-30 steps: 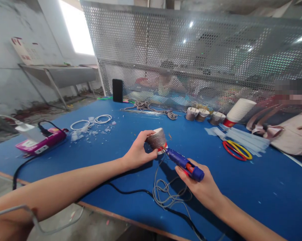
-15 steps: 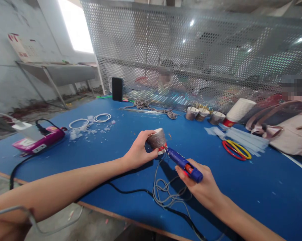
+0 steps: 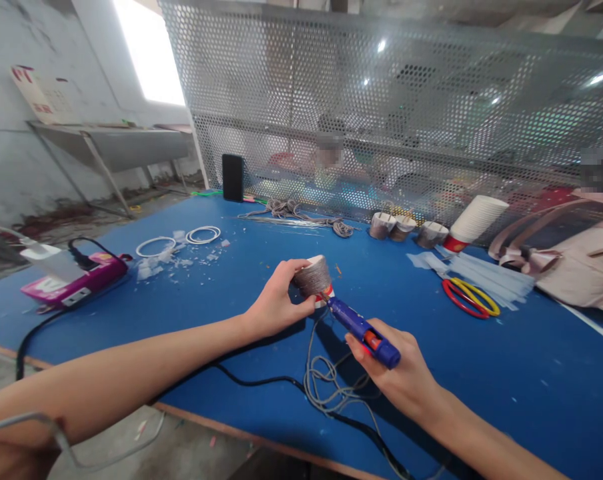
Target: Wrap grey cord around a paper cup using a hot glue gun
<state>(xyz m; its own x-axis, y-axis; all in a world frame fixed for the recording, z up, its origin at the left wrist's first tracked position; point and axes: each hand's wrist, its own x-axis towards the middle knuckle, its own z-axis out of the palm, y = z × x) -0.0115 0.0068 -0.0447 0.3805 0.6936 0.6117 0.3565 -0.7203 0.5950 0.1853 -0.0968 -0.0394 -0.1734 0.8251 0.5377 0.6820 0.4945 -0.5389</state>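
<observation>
My left hand (image 3: pixel 277 300) grips a paper cup (image 3: pixel 313 279) wound with grey cord, tilted on its side, with a red and white band uncovered near its lower end. In my right hand (image 3: pixel 399 363) is a blue glue gun (image 3: pixel 356 325), its nozzle at the edge of the cord winding on the cup. A loose tangle of grey cord (image 3: pixel 324 387) lies on the table below the cup.
On the blue table (image 3: pixel 181 320) are a purple power strip (image 3: pixel 76 283), white rings (image 3: pixel 203 235), a black phone (image 3: pixel 233 177), cord bundles (image 3: pixel 286 209), wrapped cups (image 3: pixel 381 225), stacked cups (image 3: pixel 479 220), scissors (image 3: pixel 469 298), clear strips (image 3: pixel 491 273) and a bag (image 3: pixel 581 267).
The glue gun has moved slightly left and down with my right hand, its nozzle now closer over the cup. My left hand and the cup are nearly unchanged.
</observation>
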